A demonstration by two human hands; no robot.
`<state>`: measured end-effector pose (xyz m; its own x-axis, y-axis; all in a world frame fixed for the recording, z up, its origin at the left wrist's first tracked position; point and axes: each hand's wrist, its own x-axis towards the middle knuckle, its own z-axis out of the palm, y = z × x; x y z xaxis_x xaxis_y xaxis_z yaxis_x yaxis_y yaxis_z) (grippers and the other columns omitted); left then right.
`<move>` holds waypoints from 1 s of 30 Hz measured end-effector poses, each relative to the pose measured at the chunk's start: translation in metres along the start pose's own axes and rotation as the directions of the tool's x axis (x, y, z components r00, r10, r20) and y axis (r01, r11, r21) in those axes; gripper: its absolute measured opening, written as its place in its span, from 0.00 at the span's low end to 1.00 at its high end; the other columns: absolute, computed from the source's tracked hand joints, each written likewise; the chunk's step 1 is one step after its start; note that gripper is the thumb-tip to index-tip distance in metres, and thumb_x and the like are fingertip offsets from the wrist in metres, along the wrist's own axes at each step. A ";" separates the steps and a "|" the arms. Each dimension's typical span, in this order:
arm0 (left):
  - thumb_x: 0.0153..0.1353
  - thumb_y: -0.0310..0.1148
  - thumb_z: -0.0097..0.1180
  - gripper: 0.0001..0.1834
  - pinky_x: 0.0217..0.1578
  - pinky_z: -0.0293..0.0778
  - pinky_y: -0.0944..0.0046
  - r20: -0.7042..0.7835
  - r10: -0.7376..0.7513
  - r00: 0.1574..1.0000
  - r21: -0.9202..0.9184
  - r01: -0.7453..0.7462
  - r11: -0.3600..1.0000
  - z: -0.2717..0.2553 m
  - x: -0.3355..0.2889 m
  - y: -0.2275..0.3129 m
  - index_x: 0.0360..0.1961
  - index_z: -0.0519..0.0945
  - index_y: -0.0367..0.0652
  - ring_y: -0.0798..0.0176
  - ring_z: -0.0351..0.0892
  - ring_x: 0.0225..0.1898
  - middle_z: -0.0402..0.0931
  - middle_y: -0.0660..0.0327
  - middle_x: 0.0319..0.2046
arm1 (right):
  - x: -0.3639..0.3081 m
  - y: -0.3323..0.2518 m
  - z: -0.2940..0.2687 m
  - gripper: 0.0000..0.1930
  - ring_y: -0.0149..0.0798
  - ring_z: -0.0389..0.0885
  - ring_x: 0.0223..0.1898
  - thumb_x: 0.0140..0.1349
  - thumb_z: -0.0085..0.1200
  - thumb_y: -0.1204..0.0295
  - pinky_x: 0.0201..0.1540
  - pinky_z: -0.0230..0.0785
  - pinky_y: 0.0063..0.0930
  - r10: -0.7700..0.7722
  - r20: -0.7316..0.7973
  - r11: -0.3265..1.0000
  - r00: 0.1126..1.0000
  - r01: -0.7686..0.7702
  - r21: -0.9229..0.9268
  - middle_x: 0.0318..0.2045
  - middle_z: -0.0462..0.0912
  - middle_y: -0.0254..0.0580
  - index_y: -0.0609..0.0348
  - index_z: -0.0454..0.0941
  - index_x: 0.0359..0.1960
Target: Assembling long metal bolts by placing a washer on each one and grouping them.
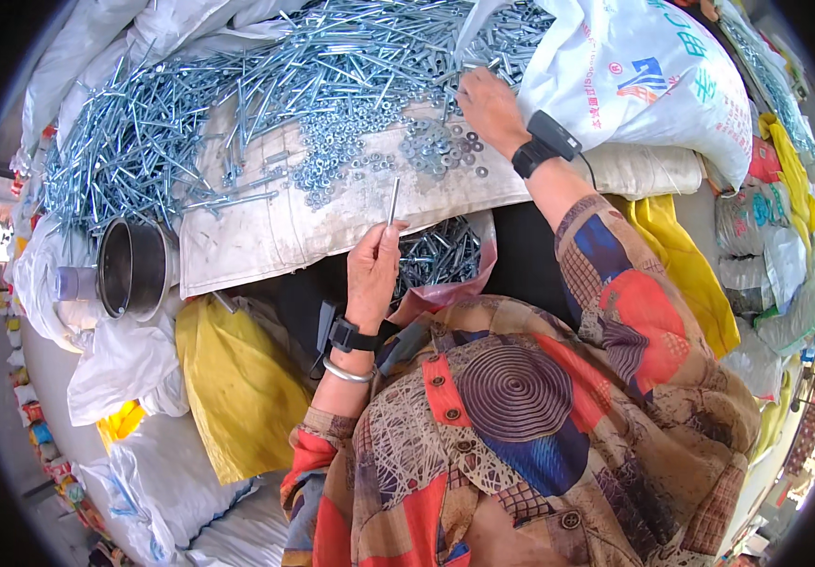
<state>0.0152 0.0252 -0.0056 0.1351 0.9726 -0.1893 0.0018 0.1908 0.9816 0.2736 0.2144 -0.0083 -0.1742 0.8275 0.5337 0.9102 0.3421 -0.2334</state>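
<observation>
A slim, straight, silvery metal rod [394,200] stands nearly upright in the left hand [376,260], its lower end pinched between thumb and fingers, its upper end free and pointing away from the wearer. Beyond it, a loose heap of silvery metal fasteners [398,64], long, thin and tangled at many angles, meets the fingertips of the right hand [489,106]; any piece gripped there is hidden.

Smooth, glossy metal rod [394,199]; matt, creased cloth [256,233]; shiny, wrinkled plastic sack [559,80].
</observation>
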 end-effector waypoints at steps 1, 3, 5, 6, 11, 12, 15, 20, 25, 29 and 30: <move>0.73 0.41 0.46 0.17 0.16 0.50 0.77 0.003 0.015 1.000 0.012 -0.015 1.000 -0.001 -0.001 -0.003 0.47 0.80 0.40 0.82 0.54 0.17 0.60 0.76 0.17 | -0.003 -0.001 -0.001 0.05 0.52 0.78 0.38 0.55 0.56 0.72 0.44 0.71 0.46 0.016 -0.013 0.990 1.000 -0.014 0.141 0.35 0.77 0.46 0.59 0.74 0.31; 0.73 0.41 0.46 0.16 0.16 0.50 0.77 0.014 -0.005 1.000 0.006 0.005 1.000 0.000 -0.004 -0.001 0.46 0.80 0.41 0.82 0.53 0.17 0.60 0.76 0.17 | -0.011 -0.005 -0.002 0.05 0.52 0.78 0.39 0.56 0.55 0.73 0.44 0.70 0.46 -0.010 -0.026 0.995 1.000 0.013 0.100 0.34 0.77 0.48 0.59 0.74 0.32; 0.73 0.41 0.47 0.16 0.17 0.49 0.77 0.022 -0.022 0.999 0.005 0.022 1.000 0.001 -0.006 -0.006 0.45 0.80 0.41 0.82 0.53 0.17 0.60 0.76 0.17 | -0.014 -0.009 -0.002 0.05 0.53 0.78 0.39 0.56 0.55 0.73 0.43 0.70 0.45 -0.038 -0.056 0.998 0.998 0.041 0.054 0.34 0.76 0.49 0.59 0.73 0.32; 0.73 0.41 0.47 0.16 0.17 0.49 0.77 0.030 -0.026 0.999 0.007 0.026 1.000 0.002 -0.005 -0.007 0.45 0.80 0.41 0.82 0.53 0.17 0.60 0.76 0.17 | -0.014 -0.010 -0.001 0.05 0.53 0.79 0.38 0.56 0.55 0.74 0.42 0.70 0.46 -0.053 -0.084 0.998 0.995 0.056 0.027 0.34 0.76 0.49 0.59 0.73 0.33; 0.73 0.41 0.47 0.16 0.17 0.49 0.77 0.075 0.010 0.997 0.009 -0.011 1.000 0.010 -0.008 -0.012 0.44 0.81 0.41 0.82 0.52 0.16 0.59 0.77 0.17 | -0.003 -0.006 0.002 0.06 0.56 0.79 0.35 0.58 0.53 0.73 0.37 0.71 0.48 0.055 0.102 0.997 0.993 -0.048 -0.067 0.35 0.76 0.52 0.62 0.73 0.34; 0.73 0.41 0.48 0.16 0.17 0.49 0.77 0.078 0.007 0.997 0.014 -0.008 1.000 0.010 -0.010 -0.013 0.44 0.81 0.41 0.82 0.52 0.16 0.59 0.77 0.17 | 0.000 -0.008 0.004 0.07 0.57 0.79 0.36 0.59 0.53 0.72 0.38 0.71 0.49 0.094 0.139 0.995 0.986 -0.087 -0.058 0.35 0.75 0.53 0.62 0.72 0.35; 0.73 0.41 0.48 0.16 0.17 0.49 0.77 0.077 0.000 0.997 0.012 -0.001 1.000 0.010 -0.011 -0.016 0.44 0.81 0.41 0.83 0.52 0.16 0.58 0.77 0.16 | 0.004 -0.008 0.004 0.08 0.60 0.78 0.36 0.60 0.52 0.71 0.37 0.70 0.51 0.016 0.145 0.998 0.989 -0.006 -0.066 0.35 0.75 0.53 0.63 0.71 0.35; 0.73 0.40 0.47 0.15 0.16 0.49 0.77 0.039 0.026 0.999 0.016 -0.026 1.000 0.003 -0.018 -0.021 0.45 0.81 0.40 0.83 0.52 0.16 0.59 0.77 0.16 | 0.005 -0.037 -0.023 0.14 0.41 0.82 0.29 0.61 0.55 0.76 0.32 0.73 0.33 0.055 0.265 0.871 0.963 -0.176 0.459 0.32 0.78 0.46 0.61 0.75 0.49; 0.73 0.38 0.47 0.15 0.17 0.48 0.77 0.047 0.016 0.999 -0.018 -0.015 1.000 0.007 -0.017 -0.019 0.45 0.80 0.39 0.83 0.52 0.17 0.58 0.78 0.16 | -0.036 -0.091 -0.053 0.17 0.32 0.83 0.33 0.62 0.57 0.76 0.36 0.74 0.24 0.034 0.463 0.155 0.886 -0.462 0.873 0.34 0.81 0.40 0.67 0.74 0.53; 0.73 0.38 0.46 0.15 0.17 0.48 0.76 0.078 0.030 0.996 -0.040 -0.027 0.999 0.011 -0.017 -0.015 0.45 0.80 0.38 0.82 0.51 0.17 0.57 0.78 0.17 | -0.066 -0.109 -0.064 0.17 0.31 0.81 0.33 0.62 0.58 0.76 0.38 0.74 0.23 0.060 0.435 0.064 0.899 -0.438 0.897 0.34 0.81 0.39 0.68 0.74 0.52; 0.73 0.39 0.46 0.15 0.17 0.48 0.76 0.087 0.034 0.996 -0.046 -0.030 0.998 0.011 -0.018 -0.014 0.45 0.80 0.38 0.82 0.51 0.17 0.57 0.78 0.17 | -0.070 -0.112 -0.065 0.17 0.31 0.81 0.34 0.62 0.58 0.77 0.39 0.74 0.23 0.072 0.430 0.043 0.900 -0.433 0.900 0.34 0.81 0.39 0.68 0.74 0.52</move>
<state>0.0232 0.0040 -0.0157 0.2208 0.9632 -0.1533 -0.0481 0.1678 0.9847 0.2081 0.0891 0.0334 -0.2525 0.9608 0.1141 -0.2234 0.0568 -0.9731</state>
